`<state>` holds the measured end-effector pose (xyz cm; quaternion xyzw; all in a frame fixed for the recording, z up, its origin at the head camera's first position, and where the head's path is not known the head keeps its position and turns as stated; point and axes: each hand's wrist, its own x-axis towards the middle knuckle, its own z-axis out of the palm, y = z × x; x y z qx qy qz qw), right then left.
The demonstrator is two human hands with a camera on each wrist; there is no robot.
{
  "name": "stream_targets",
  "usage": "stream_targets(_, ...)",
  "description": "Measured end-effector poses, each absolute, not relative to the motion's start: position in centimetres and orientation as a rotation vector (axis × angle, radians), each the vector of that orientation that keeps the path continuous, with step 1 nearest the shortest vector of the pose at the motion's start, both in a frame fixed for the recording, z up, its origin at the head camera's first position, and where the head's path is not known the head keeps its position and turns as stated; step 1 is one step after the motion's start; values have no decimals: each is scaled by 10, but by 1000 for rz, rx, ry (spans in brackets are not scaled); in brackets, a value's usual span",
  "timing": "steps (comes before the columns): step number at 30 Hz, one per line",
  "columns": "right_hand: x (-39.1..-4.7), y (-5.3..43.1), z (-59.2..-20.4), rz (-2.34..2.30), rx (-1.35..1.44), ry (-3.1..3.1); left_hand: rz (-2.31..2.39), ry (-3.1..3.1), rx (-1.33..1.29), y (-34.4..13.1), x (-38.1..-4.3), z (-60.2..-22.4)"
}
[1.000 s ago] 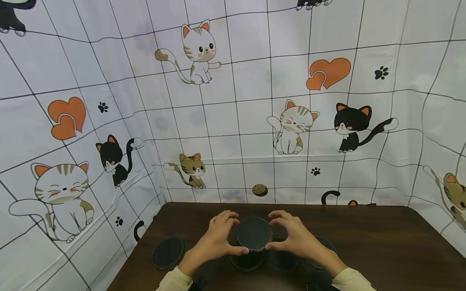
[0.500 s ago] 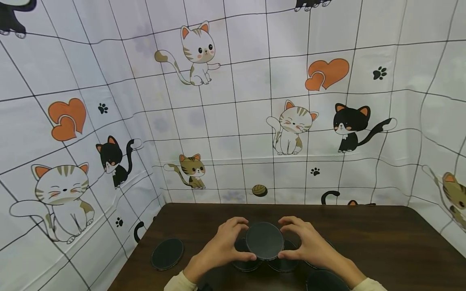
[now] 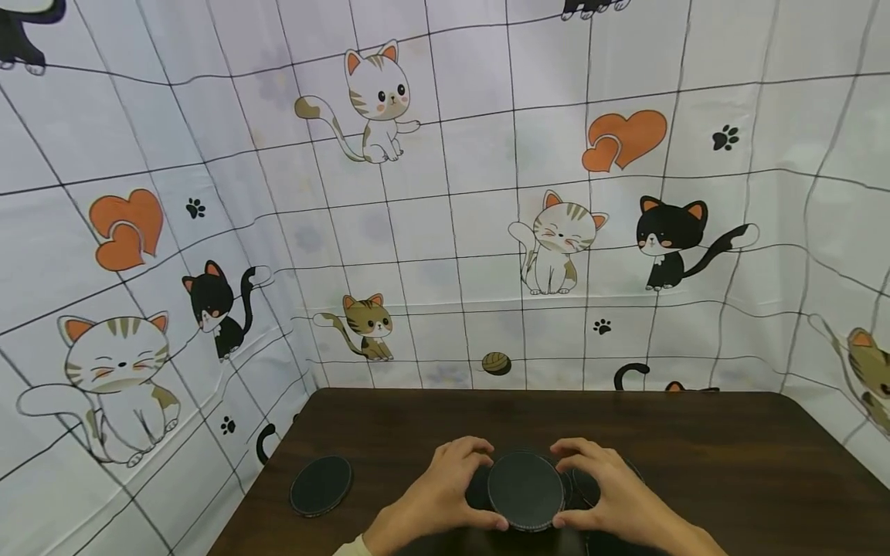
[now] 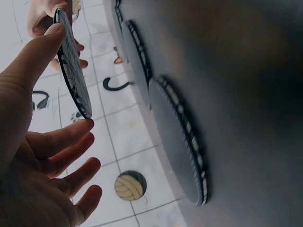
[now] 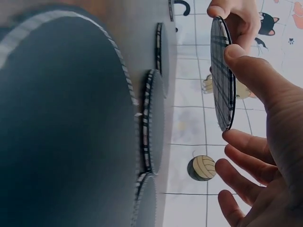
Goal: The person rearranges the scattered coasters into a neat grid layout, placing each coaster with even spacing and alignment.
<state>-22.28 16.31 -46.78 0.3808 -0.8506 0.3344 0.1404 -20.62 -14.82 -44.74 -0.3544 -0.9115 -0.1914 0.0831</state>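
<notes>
A round dark coaster (image 3: 525,491) with a plaid underside (image 5: 221,71) hangs above the table, held between two hands. My left hand (image 3: 445,494) pinches its left edge between thumb and index finger; its other fingers stay off the coaster. On the opposite edge, my right hand (image 3: 619,494) grips in the same way. In the left wrist view, a gap separates the held coaster (image 4: 73,61) from the coasters on the table, such as one with a patterned rim (image 4: 177,142). The right wrist view has a large dark coaster (image 5: 61,123) close to the camera.
Alone at the left of the brown table (image 3: 730,455) lies another coaster (image 3: 321,485). Several more lie beneath and behind my hands, partly hidden, including one by the right hand (image 3: 585,486). A white cat-print curtain (image 3: 445,232) stands behind the table.
Both hands have carried the held coaster to the right and toward me, over the coasters on the table. The coaster at the left has stayed in place.
</notes>
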Motion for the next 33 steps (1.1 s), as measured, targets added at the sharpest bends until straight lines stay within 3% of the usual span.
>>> stream_targets(18, -211, 178, -494, 1030, 1295, -2428, -465, -2826, -1146, -140, -188, -466)
stream_targets(23, -213, 182, -499, 972, 1343, -2408, -347, -2767, -1217, -151, -226, -533)
stream_targets(25, -215, 182, -503, 945, 1379, -2372, -320, -2792, -1212, -153, -231, -543)
stream_targets(30, -218, 183, -507, 907, 1459, -2286, -295, -2871, -1181, -146, -208, -508)
stream_targets(33, -217, 184, -506, 891, 1439, -2325, -324, -2868, -1180, -148, -210, -513)
